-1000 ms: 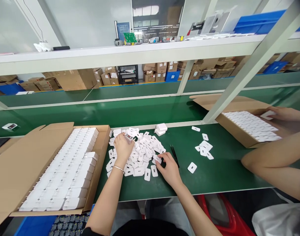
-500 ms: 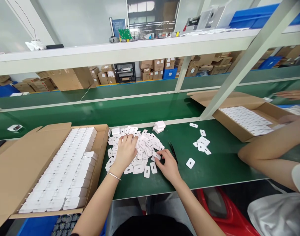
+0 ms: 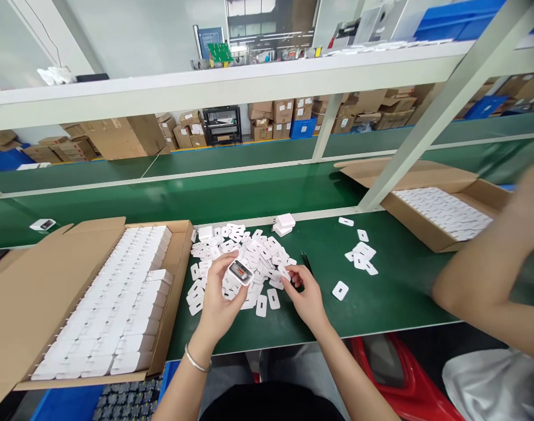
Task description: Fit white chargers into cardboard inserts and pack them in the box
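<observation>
Left hand (image 3: 218, 297): curled around a white open-ended housing (image 3: 241, 272), dark parts showing inside; it is above the near part of the pile.
Right hand (image 3: 309, 297): thumb and finger nearly closed on a white slotted plate (image 3: 284, 273); cannot tell whether it is lifted clear.
Pile of plates (image 3: 259, 257): mid-scene on the green bench (image 3: 394, 298), just right of the left carton (image 3: 182, 245).
Left carton: open, rows of white housings (image 3: 113, 292) inside.
Tweezers (image 3: 307, 263): black, just beyond the right hand.
White adapters (image 3: 284, 223): at the bench's far edge, beyond the pile.
Loose plates (image 3: 364, 251): right of the tweezers.
Far right: a co-worker's blurred arm (image 3: 472, 286) before another open carton (image 3: 418, 227).
</observation>
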A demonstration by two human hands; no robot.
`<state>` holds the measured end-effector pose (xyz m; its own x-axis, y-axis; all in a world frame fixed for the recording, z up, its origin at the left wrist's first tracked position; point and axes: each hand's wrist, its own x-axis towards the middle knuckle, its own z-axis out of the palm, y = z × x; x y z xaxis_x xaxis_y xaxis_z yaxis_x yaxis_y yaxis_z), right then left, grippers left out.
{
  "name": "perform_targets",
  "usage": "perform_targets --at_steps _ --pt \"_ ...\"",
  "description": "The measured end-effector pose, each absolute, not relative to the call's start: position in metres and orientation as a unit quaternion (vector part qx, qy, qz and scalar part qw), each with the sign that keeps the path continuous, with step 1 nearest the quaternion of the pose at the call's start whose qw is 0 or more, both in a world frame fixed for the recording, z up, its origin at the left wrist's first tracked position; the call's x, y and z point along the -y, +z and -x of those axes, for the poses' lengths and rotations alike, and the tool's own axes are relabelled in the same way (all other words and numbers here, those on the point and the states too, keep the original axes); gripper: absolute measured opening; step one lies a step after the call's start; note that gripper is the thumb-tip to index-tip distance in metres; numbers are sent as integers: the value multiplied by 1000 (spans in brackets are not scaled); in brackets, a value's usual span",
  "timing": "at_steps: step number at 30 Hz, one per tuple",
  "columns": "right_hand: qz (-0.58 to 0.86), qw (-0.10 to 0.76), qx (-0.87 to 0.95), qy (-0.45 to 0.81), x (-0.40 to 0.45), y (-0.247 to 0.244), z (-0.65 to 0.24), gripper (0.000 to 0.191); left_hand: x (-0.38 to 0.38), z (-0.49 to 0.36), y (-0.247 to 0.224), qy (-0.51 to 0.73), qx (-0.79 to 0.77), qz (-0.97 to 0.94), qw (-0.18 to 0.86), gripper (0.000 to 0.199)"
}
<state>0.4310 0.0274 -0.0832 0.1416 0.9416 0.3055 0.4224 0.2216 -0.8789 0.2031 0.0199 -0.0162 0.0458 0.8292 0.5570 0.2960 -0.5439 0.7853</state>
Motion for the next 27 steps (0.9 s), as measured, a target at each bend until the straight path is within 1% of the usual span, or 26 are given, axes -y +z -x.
perform_targets --at_steps 5,10,13,16,18,21,24,27 --pt "516 549 601 266 0 -43 -415 18 -2 -210 -17 570 -405 -667 258 59" --pt "468 553 648 236 25 -1 -395 26 10 -215 -20 529 -421 -701 225 58" --pt "457 541 665 238 29 10 -384 28 14 -220 -25 527 -412 -710 220 60" --pt "452 533 662 272 29 13 -379 25 18 -223 -28 535 -399 -712 219 63" --pt "444 530 659 296 29 13 -379 24 19 -224 -28 538 -398 -712 210 62" --pt "438 521 662 315 30 11 -378 25 22 -224 -25 547 -377 -703 255 48" --pt "439 528 666 290 32 9 -375 28 22 -229 -25 594 -358 -645 321 30" --pt "434 527 672 287 32 4 -371 35 20 -239 -27 653 -403 -552 326 16"
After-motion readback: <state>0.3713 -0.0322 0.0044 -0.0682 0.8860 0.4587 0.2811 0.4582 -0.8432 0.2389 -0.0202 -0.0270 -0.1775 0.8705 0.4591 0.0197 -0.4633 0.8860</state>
